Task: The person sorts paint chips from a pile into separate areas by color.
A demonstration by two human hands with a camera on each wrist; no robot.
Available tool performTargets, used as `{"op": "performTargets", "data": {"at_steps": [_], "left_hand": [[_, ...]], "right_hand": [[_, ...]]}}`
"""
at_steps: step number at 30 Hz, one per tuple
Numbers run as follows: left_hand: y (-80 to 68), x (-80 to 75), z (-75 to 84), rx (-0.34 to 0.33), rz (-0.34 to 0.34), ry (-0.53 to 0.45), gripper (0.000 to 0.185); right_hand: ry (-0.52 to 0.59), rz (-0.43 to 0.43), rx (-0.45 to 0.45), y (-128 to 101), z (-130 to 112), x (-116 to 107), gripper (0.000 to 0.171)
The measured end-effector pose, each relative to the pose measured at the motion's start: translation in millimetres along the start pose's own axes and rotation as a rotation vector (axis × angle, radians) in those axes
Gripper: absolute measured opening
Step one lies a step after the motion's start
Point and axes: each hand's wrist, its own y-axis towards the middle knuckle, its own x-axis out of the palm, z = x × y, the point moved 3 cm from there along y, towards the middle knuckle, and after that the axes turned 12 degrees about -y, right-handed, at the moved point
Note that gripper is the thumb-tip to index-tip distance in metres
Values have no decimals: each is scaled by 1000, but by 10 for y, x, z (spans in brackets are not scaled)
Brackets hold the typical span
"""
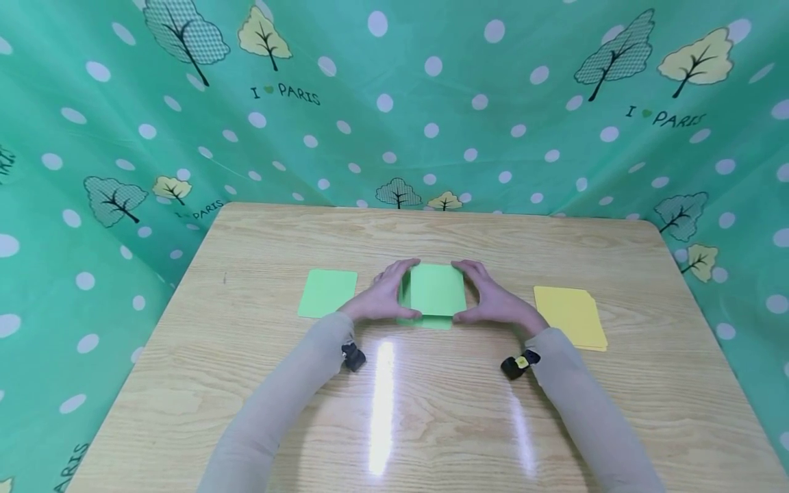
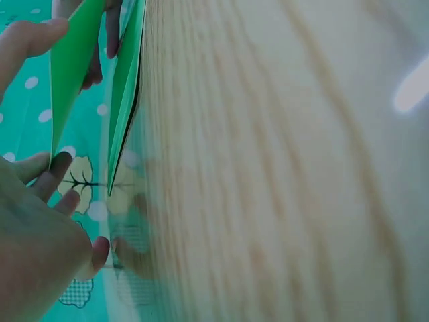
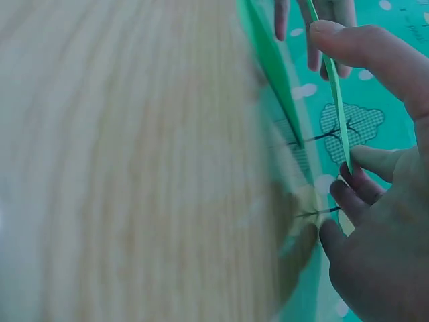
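Observation:
Both hands hold one light green square of paper [image 1: 437,290] by its side edges. My left hand [image 1: 385,294] pinches its left side, thumb at the near corner and fingers at the far one. On the opposite side my right hand [image 1: 493,296] grips it the same way. In the left wrist view a gap shows between the held square [image 2: 75,64] and the green paper lying [image 2: 127,94] on the table. From the right wrist, the held sheet [image 3: 338,107] appears almost edge-on, above the lower green paper [image 3: 275,60].
Another green square [image 1: 328,293] lies on the wooden table [image 1: 296,236] left of the hands. To the right is a small pile of yellow squares [image 1: 570,317], slightly fanned, near the right forearm. A green dotted curtain [image 1: 407,150] hangs behind the table.

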Motion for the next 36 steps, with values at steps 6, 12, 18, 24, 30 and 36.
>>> {"op": "performTargets", "data": {"at_steps": [6,12,18,24,30,36], "left_hand": [[-23,-28,33,36,-6,-49,108],[-35,-41,18,69,-21,-104,106],[-59,-60,4,79,-22,-144,107],[-99,-85,-14,63,-19,-151,107],[-150,-126,-22,56,-22,-144,108],[-226,-202,-57,34,-15,-126,107]], "right_hand": [[88,-3,13,-71,-219,-85,104],[116,20,-7,-57,-52,14,108],[148,55,-12,-84,-92,29,110],[178,66,3,-94,-158,29,107],[213,73,-33,-60,-257,21,105],[160,82,-46,25,-260,86,105]]}}
